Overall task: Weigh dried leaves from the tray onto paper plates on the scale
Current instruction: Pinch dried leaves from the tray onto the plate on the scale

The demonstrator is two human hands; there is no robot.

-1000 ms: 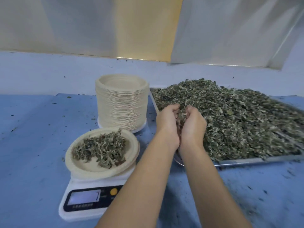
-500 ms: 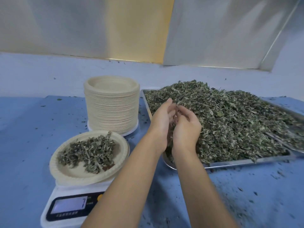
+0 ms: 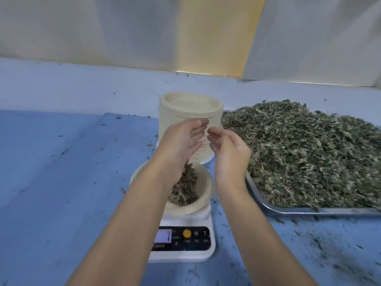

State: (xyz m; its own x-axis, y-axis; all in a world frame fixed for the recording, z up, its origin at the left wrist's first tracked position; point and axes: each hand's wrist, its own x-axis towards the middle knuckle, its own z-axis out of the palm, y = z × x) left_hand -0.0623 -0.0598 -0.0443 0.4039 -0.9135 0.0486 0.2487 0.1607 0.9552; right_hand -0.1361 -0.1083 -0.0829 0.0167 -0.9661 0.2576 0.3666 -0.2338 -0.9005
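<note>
Our left hand [image 3: 181, 141] and right hand [image 3: 228, 155] hover over the paper plate [image 3: 206, 193] on the scale [image 3: 185, 254]. Each grip is released, and dried leaves [image 3: 186, 178] drop onto the plate. We should sprinkle slowly, watch the display [image 3: 163, 236], and return any excess to the tray [image 3: 288, 211] on the right.

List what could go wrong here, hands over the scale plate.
1. Spill: dried green leaves drop from the left hand toward the beige paper plate; bits already litter the blue table, so some may miss.
2. False reading: the left forearm hangs low over the plate on the white digital scale; a brush could skew it.
3. The tall stack of paper plates stands just behind the right hand; a knock might topple it.
</note>
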